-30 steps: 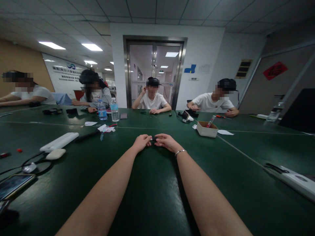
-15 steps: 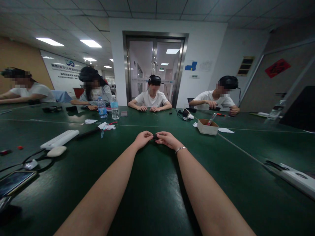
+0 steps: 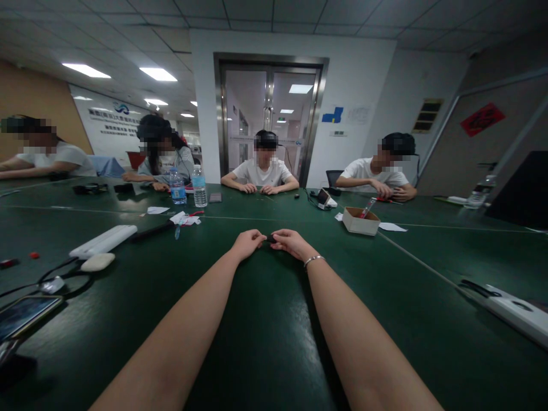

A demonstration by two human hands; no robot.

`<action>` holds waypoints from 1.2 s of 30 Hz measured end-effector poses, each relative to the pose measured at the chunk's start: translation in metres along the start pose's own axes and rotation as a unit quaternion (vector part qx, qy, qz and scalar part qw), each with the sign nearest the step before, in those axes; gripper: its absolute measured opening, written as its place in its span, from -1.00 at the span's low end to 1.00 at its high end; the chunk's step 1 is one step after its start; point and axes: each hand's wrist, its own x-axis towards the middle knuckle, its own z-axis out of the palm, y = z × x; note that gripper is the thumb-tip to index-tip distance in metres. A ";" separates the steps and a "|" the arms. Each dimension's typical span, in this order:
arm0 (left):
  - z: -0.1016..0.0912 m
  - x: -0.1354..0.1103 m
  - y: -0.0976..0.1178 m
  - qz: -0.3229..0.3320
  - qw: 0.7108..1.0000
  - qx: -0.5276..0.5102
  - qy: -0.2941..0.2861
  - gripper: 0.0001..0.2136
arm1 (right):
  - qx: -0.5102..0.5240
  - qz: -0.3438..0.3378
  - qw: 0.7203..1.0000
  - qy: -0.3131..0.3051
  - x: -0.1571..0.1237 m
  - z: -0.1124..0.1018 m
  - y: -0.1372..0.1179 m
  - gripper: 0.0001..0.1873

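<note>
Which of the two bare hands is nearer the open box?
Right. The right hand is left of the open box, apart from it; the left hand is farther left.

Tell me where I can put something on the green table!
Bare green table shows between the left forearm and right forearm, and from the right one across to the white device. It's crowded at left: phone, cables, white case; and where left hand and right hand meet at the dark piece.

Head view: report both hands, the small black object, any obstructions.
Bare right hand gripping small black object. Bare left hand at object's left end, hold unclear. No obstruction seen at the hands; open pale rectangular box stands apart to the right.
</note>
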 end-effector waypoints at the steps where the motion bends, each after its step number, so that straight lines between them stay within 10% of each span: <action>1: 0.000 0.000 0.000 -0.003 1.000 0.011 -0.002 -0.72 | -0.001 0.000 1.000 -0.003 0.001 -0.001 0.001 -0.90; 22: -0.003 0.008 -0.004 -0.045 0.998 0.049 0.009 -0.51 | 0.008 0.011 0.999 -0.052 -0.005 0.000 -0.007 -0.88; 36: 0.001 0.003 0.006 0.022 0.986 -0.166 0.013 -0.78 | 0.018 -0.002 1.000 -0.021 -0.004 0.001 -0.005 -0.85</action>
